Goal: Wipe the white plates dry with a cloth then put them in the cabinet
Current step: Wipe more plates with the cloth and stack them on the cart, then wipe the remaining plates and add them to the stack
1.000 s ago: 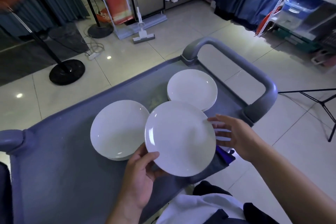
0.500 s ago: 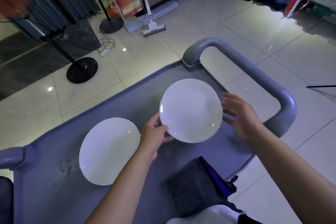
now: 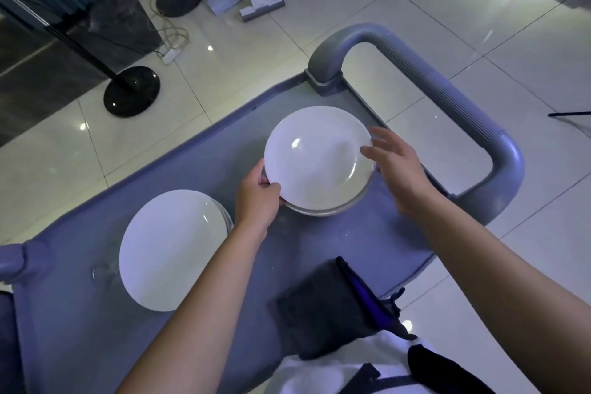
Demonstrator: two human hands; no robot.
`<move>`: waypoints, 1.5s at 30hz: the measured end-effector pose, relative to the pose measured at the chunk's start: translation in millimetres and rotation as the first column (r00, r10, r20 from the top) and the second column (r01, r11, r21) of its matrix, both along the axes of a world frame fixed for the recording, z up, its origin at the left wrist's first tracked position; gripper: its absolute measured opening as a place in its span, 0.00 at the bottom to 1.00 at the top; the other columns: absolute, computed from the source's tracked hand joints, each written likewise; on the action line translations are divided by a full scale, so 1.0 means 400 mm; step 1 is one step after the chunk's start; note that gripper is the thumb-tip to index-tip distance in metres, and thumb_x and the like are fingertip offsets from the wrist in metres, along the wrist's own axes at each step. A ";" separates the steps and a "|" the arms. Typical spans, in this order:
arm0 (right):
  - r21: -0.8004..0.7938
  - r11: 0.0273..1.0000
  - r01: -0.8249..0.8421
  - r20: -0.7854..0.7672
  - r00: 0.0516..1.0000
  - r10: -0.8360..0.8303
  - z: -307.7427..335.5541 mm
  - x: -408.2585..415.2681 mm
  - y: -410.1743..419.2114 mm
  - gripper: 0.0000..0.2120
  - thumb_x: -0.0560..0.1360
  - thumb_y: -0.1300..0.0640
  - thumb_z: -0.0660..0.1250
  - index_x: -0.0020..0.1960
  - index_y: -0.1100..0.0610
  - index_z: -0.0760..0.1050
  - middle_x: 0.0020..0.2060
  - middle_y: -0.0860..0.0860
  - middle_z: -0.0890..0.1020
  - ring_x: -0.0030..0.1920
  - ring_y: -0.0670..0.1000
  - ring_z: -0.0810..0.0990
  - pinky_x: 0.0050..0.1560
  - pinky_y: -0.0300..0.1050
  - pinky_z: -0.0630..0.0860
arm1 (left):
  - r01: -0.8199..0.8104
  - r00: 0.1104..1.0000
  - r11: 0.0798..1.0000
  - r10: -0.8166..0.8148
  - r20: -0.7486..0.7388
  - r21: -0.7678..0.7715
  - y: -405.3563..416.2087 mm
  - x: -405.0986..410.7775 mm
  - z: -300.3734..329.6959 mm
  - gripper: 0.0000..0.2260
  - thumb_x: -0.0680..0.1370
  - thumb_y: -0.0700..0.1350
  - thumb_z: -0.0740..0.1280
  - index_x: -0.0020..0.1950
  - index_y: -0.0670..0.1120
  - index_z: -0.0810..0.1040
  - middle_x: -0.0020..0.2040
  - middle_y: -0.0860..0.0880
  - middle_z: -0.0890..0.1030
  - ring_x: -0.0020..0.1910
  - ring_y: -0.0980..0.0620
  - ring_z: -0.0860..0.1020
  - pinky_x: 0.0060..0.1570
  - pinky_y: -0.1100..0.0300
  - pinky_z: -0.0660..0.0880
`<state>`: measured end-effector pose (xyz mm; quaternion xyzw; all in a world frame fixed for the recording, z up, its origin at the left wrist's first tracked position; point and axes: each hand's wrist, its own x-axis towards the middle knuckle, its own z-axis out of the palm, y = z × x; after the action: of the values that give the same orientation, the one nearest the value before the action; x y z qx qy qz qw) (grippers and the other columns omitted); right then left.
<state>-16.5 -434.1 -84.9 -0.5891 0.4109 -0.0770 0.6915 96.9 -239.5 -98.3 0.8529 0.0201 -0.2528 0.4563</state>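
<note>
A white plate sits on top of a stack of plates at the far right of the grey cart top. My left hand grips the stack's near-left rim. My right hand touches the right rim of the top plate with relaxed fingers. A second stack of white plates stands at the near left. A dark folded cloth lies on the cart's near edge, between my forearms.
The cart's grey handle curves round the far right side. Beyond the cart lie pale floor tiles, a black round stand base, a power strip with cable and a white mop head.
The plate I held near me has moved away to the far right and now rests on the stack there. My left hand now grips the stack's rim.
</note>
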 end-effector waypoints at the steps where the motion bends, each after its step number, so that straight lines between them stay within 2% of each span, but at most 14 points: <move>1: -0.017 1.000 -0.021 -0.008 1.000 0.021 0.004 -0.007 0.001 0.22 0.79 0.60 0.68 0.72 0.51 0.72 0.68 0.50 0.76 0.66 0.46 0.75 0.58 0.40 0.70 | 0.000 1.000 1.000 0.000 -0.001 -0.002 0.000 -0.001 0.002 0.28 0.77 0.32 0.62 0.68 0.60 0.77 0.43 0.47 0.79 0.44 0.42 0.82 0.54 0.43 0.82; 5: -0.124 0.988 -0.094 -0.026 0.995 0.092 0.014 -0.049 0.027 0.22 0.79 0.60 0.68 0.71 0.47 0.71 0.57 0.42 0.76 0.52 0.32 0.78 0.46 0.29 0.72 | -0.035 0.998 0.999 0.035 -0.057 0.003 0.023 -0.005 -0.010 0.31 0.79 0.39 0.67 0.79 0.57 0.66 0.60 0.48 0.72 0.46 0.50 0.80 0.49 0.52 0.83; 7: -0.229 0.968 -0.103 -0.110 0.991 0.079 -0.013 -0.085 0.065 0.22 0.78 0.58 0.69 0.70 0.48 0.72 0.57 0.46 0.77 0.55 0.42 0.78 0.51 0.38 0.74 | -0.073 0.997 0.997 0.073 -0.022 0.001 0.063 -0.029 -0.018 0.31 0.78 0.44 0.69 0.80 0.58 0.64 0.65 0.50 0.70 0.53 0.49 0.80 0.53 0.54 0.80; 11: -0.289 0.907 -0.306 -0.245 0.940 0.239 -0.082 -0.176 0.175 0.28 0.76 0.58 0.72 0.72 0.42 0.68 0.58 0.49 0.77 0.56 0.49 0.77 0.56 0.45 0.77 | 0.039 0.994 0.999 -0.037 0.100 -0.019 0.187 -0.142 -0.044 0.18 0.79 0.36 0.67 0.64 0.55 0.78 0.55 0.53 0.80 0.47 0.66 0.78 0.52 0.65 0.74; 13: -0.370 0.840 -0.398 -0.262 0.912 0.316 -0.104 -0.217 0.236 0.36 0.76 0.58 0.72 0.78 0.42 0.59 0.59 0.48 0.75 0.55 0.48 0.77 0.57 0.44 0.75 | 0.183 0.983 0.982 -0.183 0.016 0.037 0.260 -0.214 -0.085 0.17 0.78 0.35 0.69 0.59 0.56 0.79 0.54 0.52 0.83 0.46 0.67 0.79 0.55 0.63 0.76; 16: -0.471 0.733 -0.492 -0.317 0.869 0.379 -0.133 -0.254 0.302 0.37 0.77 0.58 0.71 0.79 0.45 0.56 0.65 0.49 0.72 0.59 0.49 0.74 0.60 0.46 0.72 | 0.353 0.936 0.925 -0.348 -0.056 0.143 0.361 -0.304 -0.147 0.20 0.76 0.39 0.74 0.67 0.51 0.79 0.61 0.52 0.82 0.59 0.54 0.80 0.65 0.52 0.76; 19: -0.441 0.496 -0.748 -0.567 0.661 0.491 -0.161 -0.254 0.318 0.32 0.77 0.52 0.70 0.78 0.47 0.62 0.73 0.50 0.68 0.72 0.56 0.65 0.69 0.53 0.64 | 0.374 0.928 0.919 -0.369 -0.058 0.127 0.400 -0.344 -0.167 0.24 0.72 0.45 0.75 0.68 0.51 0.79 0.58 0.54 0.80 0.57 0.51 0.79 0.62 0.51 0.76; 22: -0.439 0.353 -0.827 -0.685 0.562 0.464 -0.168 -0.239 0.324 0.22 0.76 0.52 0.69 0.69 0.48 0.73 0.65 0.50 0.74 0.67 0.57 0.67 0.63 0.51 0.63 | 0.341 0.939 0.937 -0.336 -0.080 0.072 0.398 -0.345 -0.170 0.19 0.72 0.43 0.78 0.63 0.49 0.82 0.49 0.52 0.80 0.46 0.53 0.78 0.52 0.58 0.77; 25: -0.461 0.358 -0.812 -0.689 0.582 0.432 -0.140 -0.220 0.322 0.11 0.73 0.56 0.70 0.55 0.50 0.77 0.51 0.50 0.77 0.55 0.57 0.73 0.54 0.49 0.68 | 0.328 0.942 0.944 -0.325 -0.089 0.030 0.388 -0.332 -0.168 0.11 0.74 0.40 0.77 0.53 0.49 0.81 0.42 0.53 0.79 0.40 0.55 0.77 0.42 0.68 0.72; 27: -0.431 0.446 -0.784 -0.653 0.612 0.446 -0.105 -0.212 0.320 0.09 0.71 0.60 0.72 0.49 0.51 0.78 0.46 0.49 0.77 0.50 0.55 0.75 0.50 0.49 0.72 | 0.329 0.937 0.944 -0.331 -0.110 -0.042 0.390 -0.325 -0.161 0.08 0.76 0.39 0.74 0.48 0.49 0.78 0.43 0.54 0.81 0.42 0.56 0.78 0.41 0.72 0.71; 32: -0.453 0.582 -0.676 -0.515 0.731 0.448 0.015 -0.246 0.317 0.15 0.69 0.68 0.70 0.36 0.48 0.74 0.35 0.43 0.81 0.42 0.52 0.78 0.48 0.49 0.76 | 0.296 0.939 0.921 -0.329 -0.097 -0.253 0.407 -0.310 -0.096 0.09 0.77 0.37 0.73 0.47 0.51 0.77 0.43 0.54 0.84 0.40 0.63 0.79 0.45 0.69 0.71; 38: -0.502 0.684 -0.529 -0.335 0.848 0.410 0.182 -0.290 0.314 0.16 0.71 0.70 0.73 0.48 0.48 0.81 0.41 0.44 0.82 0.41 0.52 0.79 0.48 0.49 0.78 | 0.304 0.945 0.833 -0.325 0.036 -0.462 0.408 -0.295 0.035 0.16 0.76 0.37 0.75 0.51 0.59 0.84 0.47 0.55 0.85 0.42 0.58 0.79 0.48 0.68 0.75; 42: -0.609 0.674 -0.418 -0.220 0.906 0.362 0.260 -0.309 0.336 0.17 0.71 0.72 0.72 0.45 0.49 0.82 0.41 0.46 0.84 0.44 0.52 0.82 0.50 0.50 0.80 | 0.366 0.930 0.819 -0.334 0.152 -0.441 0.383 -0.271 0.099 0.16 0.77 0.36 0.73 0.46 0.59 0.84 0.35 0.61 0.80 0.34 0.59 0.73 0.39 0.68 0.71; 45: -0.714 0.617 -0.332 -0.164 0.935 0.314 0.282 -0.319 0.361 0.17 0.70 0.72 0.71 0.46 0.50 0.82 0.44 0.47 0.81 0.45 0.51 0.80 0.48 0.46 0.78 | 0.359 0.933 0.818 -0.314 0.173 -0.449 0.348 -0.251 0.138 0.14 0.77 0.34 0.70 0.46 0.55 0.83 0.37 0.58 0.82 0.37 0.55 0.80 0.43 0.63 0.76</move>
<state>-144.0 -289.6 28.0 -0.8803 0.2409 -0.1025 0.3957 -3.6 -100.2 -42.9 0.7159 -0.2140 -0.2877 0.5991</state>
